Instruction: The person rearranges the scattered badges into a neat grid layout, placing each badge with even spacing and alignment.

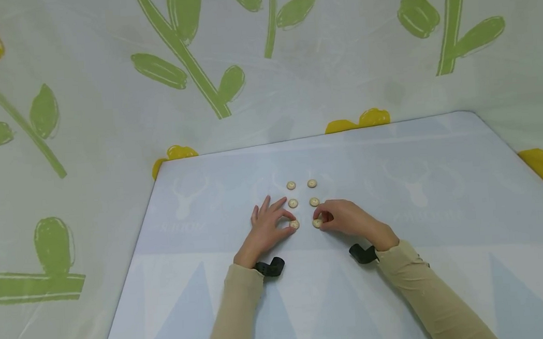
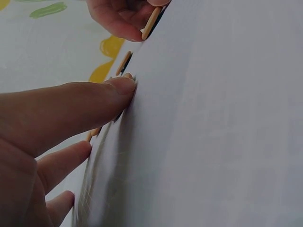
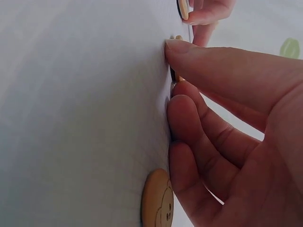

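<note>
Small round wooden discs with faint dark markings lie on the table in two columns of three. My left hand (image 1: 266, 231) pinches the rim of the nearest left disc (image 1: 294, 224) between thumb and index finger, with its other fingers spread. The nearest right disc (image 1: 318, 223) is between the thumb and curled index finger of my right hand (image 1: 346, 218). Both pinched discs rest flat on the table. Beyond them are the middle discs, left (image 1: 293, 203) and right (image 1: 314, 201). A face-like drawing marks another disc (image 3: 157, 198) below my right fingers in the right wrist view.
The far pair, a left disc (image 1: 291, 185) and a right disc (image 1: 312, 183), lies toward the table's back edge. A pale patterned cloth covers the table (image 1: 235, 187). Black wrist cameras, left (image 1: 270, 267) and right (image 1: 363, 253), sit close above it. Behind hangs a leaf-printed curtain (image 1: 108, 96).
</note>
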Demonstrator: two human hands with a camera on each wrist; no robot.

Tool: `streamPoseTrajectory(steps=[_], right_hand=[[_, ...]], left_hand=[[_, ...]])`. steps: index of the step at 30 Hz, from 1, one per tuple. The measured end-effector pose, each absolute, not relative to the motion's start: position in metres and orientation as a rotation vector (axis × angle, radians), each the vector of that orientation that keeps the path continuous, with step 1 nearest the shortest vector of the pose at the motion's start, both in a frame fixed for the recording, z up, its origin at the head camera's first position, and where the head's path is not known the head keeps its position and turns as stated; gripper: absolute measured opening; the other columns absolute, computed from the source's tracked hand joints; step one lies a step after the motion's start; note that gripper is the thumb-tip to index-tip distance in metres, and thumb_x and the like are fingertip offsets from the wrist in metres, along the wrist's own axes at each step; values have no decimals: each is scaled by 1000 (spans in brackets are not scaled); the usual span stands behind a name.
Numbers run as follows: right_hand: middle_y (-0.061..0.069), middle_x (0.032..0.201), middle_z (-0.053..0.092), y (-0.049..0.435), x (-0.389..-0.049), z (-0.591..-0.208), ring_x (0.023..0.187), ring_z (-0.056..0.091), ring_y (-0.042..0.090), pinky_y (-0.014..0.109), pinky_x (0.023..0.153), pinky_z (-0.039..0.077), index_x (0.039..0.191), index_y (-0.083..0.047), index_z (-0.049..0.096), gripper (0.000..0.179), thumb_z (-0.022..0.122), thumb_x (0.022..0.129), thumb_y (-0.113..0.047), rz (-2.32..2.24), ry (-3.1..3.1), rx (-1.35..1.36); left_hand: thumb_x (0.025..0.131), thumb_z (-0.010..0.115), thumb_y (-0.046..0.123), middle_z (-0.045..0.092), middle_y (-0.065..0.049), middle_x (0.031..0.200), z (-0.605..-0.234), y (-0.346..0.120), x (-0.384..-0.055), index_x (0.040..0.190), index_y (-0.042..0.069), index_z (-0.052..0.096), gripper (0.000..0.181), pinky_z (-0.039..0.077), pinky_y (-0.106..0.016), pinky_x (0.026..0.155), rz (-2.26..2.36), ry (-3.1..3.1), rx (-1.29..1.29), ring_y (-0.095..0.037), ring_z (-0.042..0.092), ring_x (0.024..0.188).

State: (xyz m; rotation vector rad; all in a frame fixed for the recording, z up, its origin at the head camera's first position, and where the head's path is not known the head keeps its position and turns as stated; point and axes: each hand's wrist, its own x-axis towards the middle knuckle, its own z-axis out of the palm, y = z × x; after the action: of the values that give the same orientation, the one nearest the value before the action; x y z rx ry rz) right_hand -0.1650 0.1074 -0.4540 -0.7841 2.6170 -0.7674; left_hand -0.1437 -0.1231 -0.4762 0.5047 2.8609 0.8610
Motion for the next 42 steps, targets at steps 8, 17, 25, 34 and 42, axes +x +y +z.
streamPoseTrajectory(steps=[8, 17, 25, 34, 42], right_hand=[[-9, 71, 51, 108, -167, -453, 66, 46, 9, 26, 63, 40, 91, -16, 62, 16, 69, 77, -14, -789, 2599, -814], [-8, 71, 52, 109, -167, -454, 67, 47, 10, 26, 64, 41, 92, -14, 63, 17, 70, 76, -15, -810, 2597, -805], [-7, 70, 51, 110, -167, -454, 66, 46, 10, 26, 62, 40, 92, -14, 62, 17, 70, 77, -16, -816, 2599, -799], [-7, 68, 49, 109, -167, -454, 65, 45, 10, 26, 61, 39, 91, -15, 62, 16, 69, 77, -17, -820, 2603, -810], [-8, 67, 49, 109, -166, -455, 64, 45, 9, 26, 61, 39, 90, -16, 62, 16, 69, 77, -17, -817, 2606, -817]], left_hand=[[79, 66, 35, 29, 5, 143, -476, -123, -144, 91, 30, 61, 13, -4, -54, 100, 864, 2852, 495, -27, 2, 135], [78, 67, 34, 30, 5, 143, -477, -122, -143, 90, 31, 61, 14, -5, -53, 101, 869, 2852, 482, -26, 2, 135], [78, 67, 34, 30, 6, 143, -476, -122, -143, 90, 31, 61, 13, -4, -53, 101, 870, 2856, 484, -26, 3, 135], [79, 66, 35, 30, 5, 142, -474, -121, -143, 90, 30, 61, 14, -4, -53, 101, 874, 2851, 481, -26, 3, 135], [80, 65, 34, 30, 5, 143, -474, -121, -143, 91, 30, 61, 13, -3, -53, 101, 869, 2853, 479, -26, 3, 135]])
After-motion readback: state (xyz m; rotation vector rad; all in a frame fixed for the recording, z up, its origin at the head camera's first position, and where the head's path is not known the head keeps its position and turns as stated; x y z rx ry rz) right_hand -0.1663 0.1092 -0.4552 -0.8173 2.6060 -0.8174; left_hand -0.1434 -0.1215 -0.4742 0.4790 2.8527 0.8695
